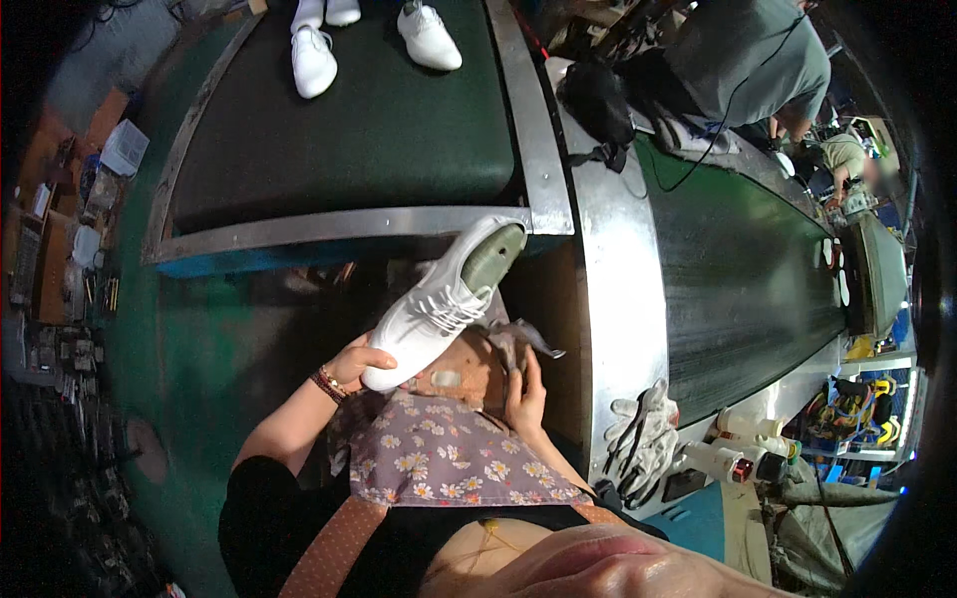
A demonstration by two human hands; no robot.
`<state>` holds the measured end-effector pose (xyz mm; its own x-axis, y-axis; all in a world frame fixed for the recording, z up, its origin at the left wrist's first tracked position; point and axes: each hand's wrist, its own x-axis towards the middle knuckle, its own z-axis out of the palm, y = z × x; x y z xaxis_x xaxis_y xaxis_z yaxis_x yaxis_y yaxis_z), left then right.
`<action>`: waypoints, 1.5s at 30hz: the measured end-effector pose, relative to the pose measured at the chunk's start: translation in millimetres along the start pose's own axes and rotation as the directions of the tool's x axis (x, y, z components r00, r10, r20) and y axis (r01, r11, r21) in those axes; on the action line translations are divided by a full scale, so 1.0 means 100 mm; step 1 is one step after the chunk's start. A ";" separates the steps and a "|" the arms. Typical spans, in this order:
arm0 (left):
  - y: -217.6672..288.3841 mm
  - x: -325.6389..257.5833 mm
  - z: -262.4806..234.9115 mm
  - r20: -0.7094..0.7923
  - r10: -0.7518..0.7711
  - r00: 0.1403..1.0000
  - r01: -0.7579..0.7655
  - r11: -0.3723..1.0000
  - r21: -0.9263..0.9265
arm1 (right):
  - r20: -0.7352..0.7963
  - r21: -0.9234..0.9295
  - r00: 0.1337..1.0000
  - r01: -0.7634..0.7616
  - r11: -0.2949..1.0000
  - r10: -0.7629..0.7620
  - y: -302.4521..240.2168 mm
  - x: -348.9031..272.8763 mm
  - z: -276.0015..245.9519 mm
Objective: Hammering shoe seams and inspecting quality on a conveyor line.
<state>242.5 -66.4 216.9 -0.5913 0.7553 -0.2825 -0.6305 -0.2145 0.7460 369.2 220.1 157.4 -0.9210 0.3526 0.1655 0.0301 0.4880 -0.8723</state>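
Observation:
A white lace-up shoe (pixel 417 334) is held up in front of me, tilted, its toe low at the left and its heel high at the right. Inside its collar sits a green shoe last (pixel 490 261). My left hand (pixel 354 365) is closed round the toe end, the thumb lying on the upper. To the right of the shoe, my right hand (pixel 525 401) pinches a crumpled grey cloth (pixel 520 339), which trails off to the right. The cloth is close to the shoe's side; whether they touch I cannot tell.
Ahead, white shoes (pixel 315 65) stand on a dark green conveyor belt (pixel 349 149) with a metal frame (pixel 349 227). Right of me runs a metal ledge (pixel 626 289) beside another belt (pixel 748 299). Gloves (pixel 646 434) and bottles (pixel 713 460) lie there. A co-worker (pixel 753 65) bends at the far right.

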 end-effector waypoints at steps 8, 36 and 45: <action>0.74 0.34 0.28 -0.154 0.085 0.984 -0.143 0.897 -0.419 | 0.257 -0.117 0.966 0.051 0.992 -0.019 0.09 0.04 0.10; 3.77 3.51 -0.59 -0.106 0.862 0.496 0.332 -0.075 0.940 | 0.297 -0.179 0.910 -0.246 0.953 0.291 -0.33 0.12 -0.06; 3.56 3.72 -0.44 0.031 0.872 0.489 0.645 -0.385 0.660 | 0.344 -0.190 0.893 -0.236 0.953 0.289 -0.39 0.13 -0.14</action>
<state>-224.3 110.7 350.9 -0.8229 0.2013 0.5313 0.1935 0.9785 -0.0709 361.3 216.8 199.6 -0.9476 0.1818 -0.2628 0.3196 0.5333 -0.7833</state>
